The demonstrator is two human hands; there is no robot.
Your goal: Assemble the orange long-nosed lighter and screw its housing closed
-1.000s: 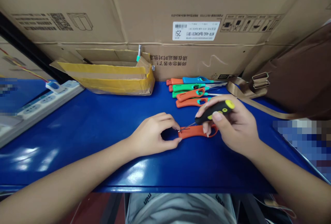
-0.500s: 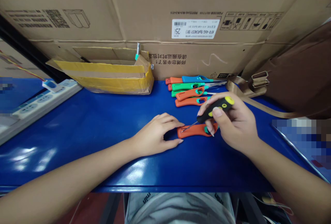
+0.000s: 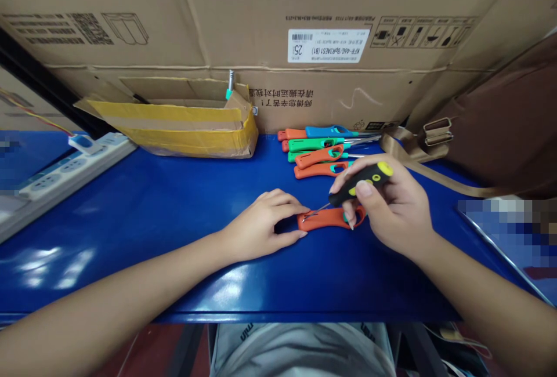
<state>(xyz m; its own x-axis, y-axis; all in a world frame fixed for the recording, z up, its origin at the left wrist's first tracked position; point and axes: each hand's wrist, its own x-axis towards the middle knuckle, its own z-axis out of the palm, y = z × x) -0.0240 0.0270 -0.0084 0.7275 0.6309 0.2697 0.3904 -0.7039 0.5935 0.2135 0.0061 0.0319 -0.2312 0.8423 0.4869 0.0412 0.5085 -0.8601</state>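
Observation:
An orange gas lighter (image 3: 324, 219) with a green trigger lies flat on the blue table, its handle end towards the left. My left hand (image 3: 261, 223) pinches that end between thumb and forefinger. My right hand (image 3: 389, 203) is wrapped round the black and yellow grip of a screwdriver (image 3: 361, 184), which slants down to the left. The screwdriver's thin shaft reaches the handle end of the lighter, its tip at or just over the surface. My right fingers partly cover the lighter's trigger end, and its nozzle is hidden behind that hand.
Several orange, green and blue lighters (image 3: 319, 144) lie piled behind my hands. A yellow-taped cardboard box (image 3: 187, 133) holds a lighter nozzle (image 3: 231, 80). The power strip (image 3: 69, 162) runs along the left; a brown strap (image 3: 435, 174) lies right. Large cardboard (image 3: 243, 11) stands behind.
My left thumb has moved up against the near edge of the orange lighter's end. The screwdriver and my right hand have shifted very slightly left. The pile of lighters looks unchanged.

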